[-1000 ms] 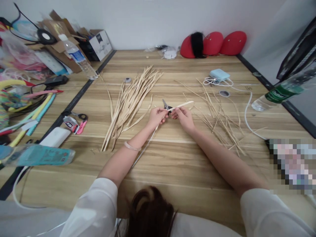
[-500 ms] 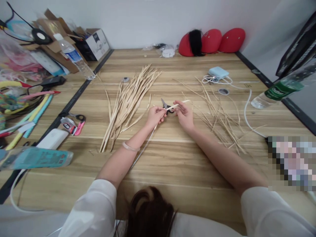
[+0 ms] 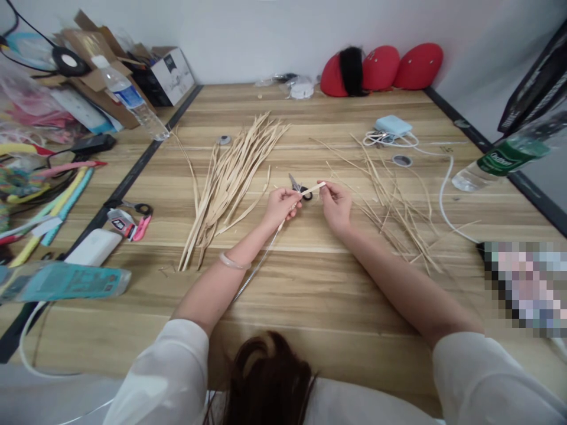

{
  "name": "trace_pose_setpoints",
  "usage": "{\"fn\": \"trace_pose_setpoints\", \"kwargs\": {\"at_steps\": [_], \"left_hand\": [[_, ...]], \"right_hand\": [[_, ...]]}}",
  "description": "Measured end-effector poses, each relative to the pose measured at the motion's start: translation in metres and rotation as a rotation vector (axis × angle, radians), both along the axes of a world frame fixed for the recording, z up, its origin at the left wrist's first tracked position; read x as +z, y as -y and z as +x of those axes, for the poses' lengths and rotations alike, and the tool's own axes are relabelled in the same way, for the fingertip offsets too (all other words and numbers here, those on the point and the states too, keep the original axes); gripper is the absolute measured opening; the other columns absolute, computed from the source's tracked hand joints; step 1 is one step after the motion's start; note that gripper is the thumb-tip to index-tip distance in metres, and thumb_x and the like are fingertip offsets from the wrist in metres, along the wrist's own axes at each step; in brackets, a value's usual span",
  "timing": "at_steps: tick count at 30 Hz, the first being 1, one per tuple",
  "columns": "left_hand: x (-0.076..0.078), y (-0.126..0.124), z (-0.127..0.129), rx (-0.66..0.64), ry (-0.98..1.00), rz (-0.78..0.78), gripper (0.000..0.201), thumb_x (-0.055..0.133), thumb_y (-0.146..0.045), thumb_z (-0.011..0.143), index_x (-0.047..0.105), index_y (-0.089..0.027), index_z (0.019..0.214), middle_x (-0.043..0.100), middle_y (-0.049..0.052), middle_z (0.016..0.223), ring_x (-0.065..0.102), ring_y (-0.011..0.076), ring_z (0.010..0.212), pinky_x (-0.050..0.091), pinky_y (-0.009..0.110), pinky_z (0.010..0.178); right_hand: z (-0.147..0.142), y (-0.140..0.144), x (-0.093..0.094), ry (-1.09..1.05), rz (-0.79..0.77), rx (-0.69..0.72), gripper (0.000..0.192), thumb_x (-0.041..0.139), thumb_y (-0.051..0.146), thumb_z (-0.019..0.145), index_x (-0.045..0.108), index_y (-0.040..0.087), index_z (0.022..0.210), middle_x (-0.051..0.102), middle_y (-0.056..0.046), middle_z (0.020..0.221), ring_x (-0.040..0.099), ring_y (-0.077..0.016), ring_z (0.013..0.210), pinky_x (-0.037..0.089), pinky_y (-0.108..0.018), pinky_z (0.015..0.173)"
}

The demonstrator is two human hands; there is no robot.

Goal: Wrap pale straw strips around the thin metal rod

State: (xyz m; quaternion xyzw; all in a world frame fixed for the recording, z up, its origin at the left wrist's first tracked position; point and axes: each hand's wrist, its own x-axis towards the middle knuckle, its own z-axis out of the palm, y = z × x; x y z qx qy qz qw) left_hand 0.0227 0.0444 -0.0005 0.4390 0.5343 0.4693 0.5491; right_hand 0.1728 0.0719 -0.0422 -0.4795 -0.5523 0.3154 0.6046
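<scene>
Straw-coloured and flat, one strip (image 3: 312,189) is stretching between the left hand (image 3: 282,206) and the right hand (image 3: 335,205) above the middle of a wood-grain table (image 3: 310,313). Fingers curled, the left hand is gripping the strip together with a thin wire (image 3: 261,262); the right, nearly closed, is pinching the strip's far end at the fingertips. Work is apparently at an early stage: a short pale covering seems to be showing on the wire just below the left hand, while the grey length slanting towards the person is running bare, and most of the strip's visible part is lying unwound. Plenty of material is waiting, with a thick straw bundle (image 3: 239,177) spreading to the left and thinner stalks (image 3: 390,203) scattering to the right. Scissors (image 3: 295,185) are lying just beyond the hands. Elsewhere, a tape roll (image 3: 402,160) and a blue box (image 3: 393,126) with a white cable are resting on the right, and a green-labelled bottle (image 3: 505,156) is leaning at the edge. Red caps (image 3: 381,68) are lining up by the pale wall (image 3: 266,41); boxes (image 3: 170,77), a clear bottle (image 3: 133,100) and coloured odds and ends are crowding the left.
</scene>
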Motion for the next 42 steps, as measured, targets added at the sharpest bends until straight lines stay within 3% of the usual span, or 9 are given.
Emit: {"fn": "trace_pose_setpoints", "kwargs": {"at_steps": [5, 10, 14, 18, 24, 33, 42], "left_hand": [[0.001, 0.001, 0.002, -0.011, 0.02, 0.002, 0.008, 0.06, -0.021, 0.081, 0.056, -0.013, 0.081, 0.059, -0.005, 0.055, 0.043, 0.0025, 0.033, 0.024, 0.016, 0.031], [0.0, 0.001, 0.002, -0.002, 0.018, -0.009, 0.007, 0.06, -0.019, 0.081, 0.055, -0.014, 0.081, 0.058, -0.006, 0.054, 0.042, 0.0022, 0.032, 0.024, 0.016, 0.031], [-0.001, 0.0, 0.002, -0.009, 0.02, -0.005, 0.007, 0.06, -0.02, 0.081, 0.056, -0.014, 0.081, 0.059, -0.006, 0.055, 0.043, 0.0023, 0.032, 0.025, 0.016, 0.031], [-0.003, 0.0, 0.002, -0.012, 0.009, 0.0, 0.01, 0.062, -0.022, 0.081, 0.056, -0.014, 0.08, 0.059, -0.006, 0.055, 0.044, 0.0016, 0.032, 0.025, 0.014, 0.032], [-0.004, 0.0, 0.003, -0.024, 0.013, 0.011, 0.01, 0.062, -0.021, 0.082, 0.055, -0.014, 0.08, 0.059, -0.005, 0.055, 0.045, 0.0024, 0.033, 0.026, 0.015, 0.031], [-0.001, 0.001, 0.004, -0.021, 0.003, 0.0, 0.012, 0.063, -0.02, 0.081, 0.055, -0.013, 0.077, 0.058, -0.006, 0.054, 0.045, 0.0017, 0.032, 0.026, 0.015, 0.032], [-0.003, 0.001, 0.003, -0.039, 0.002, 0.011, 0.01, 0.062, -0.019, 0.082, 0.055, -0.013, 0.079, 0.058, -0.006, 0.054, 0.046, 0.0019, 0.033, 0.027, 0.015, 0.032]], "right_hand": [[-0.001, 0.003, 0.003, 0.004, 0.036, 0.046, 0.028, 0.058, 0.044, 0.083, 0.071, 0.02, 0.09, 0.067, -0.007, 0.095, 0.062, -0.0179, 0.087, 0.049, -0.031, 0.073], [-0.005, 0.003, 0.004, -0.2, -0.054, 0.132, 0.028, 0.065, 0.038, 0.076, 0.058, 0.022, 0.097, 0.068, -0.001, 0.075, 0.064, -0.0147, 0.07, 0.051, -0.03, 0.069], [-0.007, 0.004, 0.006, -0.3, -0.11, 0.168, 0.028, 0.07, 0.037, 0.07, 0.048, 0.022, 0.081, 0.064, 0.003, 0.066, 0.062, -0.0123, 0.056, 0.048, -0.025, 0.055], [-0.009, 0.005, 0.008, -0.225, -0.124, 0.221, 0.028, 0.073, 0.039, 0.067, 0.053, 0.02, 0.073, 0.063, 0.002, 0.064, 0.059, -0.0106, 0.054, 0.047, -0.024, 0.053], [-0.011, 0.008, 0.006, -0.193, -0.074, 0.355, 0.035, 0.078, 0.042, 0.062, 0.06, 0.02, 0.081, 0.066, -0.001, 0.078, 0.062, -0.0122, 0.071, 0.052, -0.029, 0.072], [-0.011, 0.01, 0.008, -0.165, -0.088, 0.4, 0.035, 0.075, 0.043, 0.065, 0.06, 0.02, 0.088, 0.065, 0.0, 0.075, 0.062, -0.012, 0.068, 0.052, -0.027, 0.067], [-0.01, 0.014, 0.014, -0.169, -0.125, 0.475, 0.025, 0.073, 0.037, 0.067, 0.066, 0.019, 0.082, 0.069, -0.001, 0.073, 0.065, -0.0141, 0.067, 0.053, -0.03, 0.069]]}}
